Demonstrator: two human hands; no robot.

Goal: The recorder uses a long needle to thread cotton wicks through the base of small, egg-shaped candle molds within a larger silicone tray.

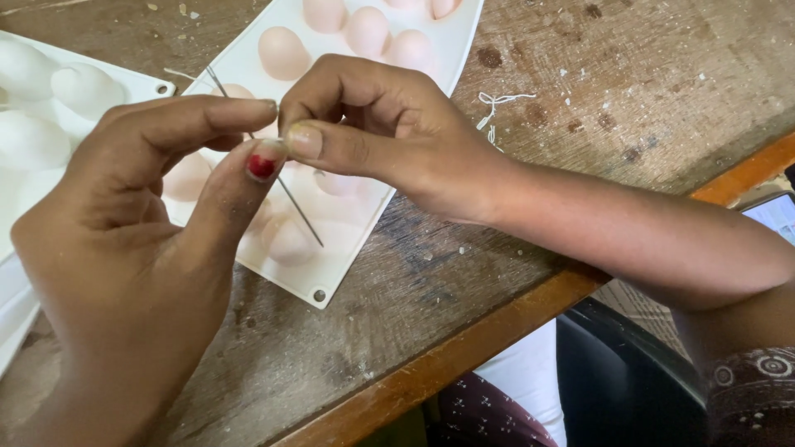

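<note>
My left hand [124, 240] pinches a thin metal needle [273, 170] between thumb and forefinger; the needle runs slantwise, one end poking up past my forefinger, the other pointing down beyond my thumb. My right hand [373, 124] meets it thumb to thumb, fingers curled and pinched just beside the needle; whether it grips a thread there I cannot tell. Beneath both hands lies a white mould tray [331, 265] with egg-shaped hollows, flat on the worn wooden tabletop [580, 74]. Past my right knuckles a scrap of white thread [497, 103] rests on the wood. A second white tray [50, 91] sits beyond my left hand.
</note>
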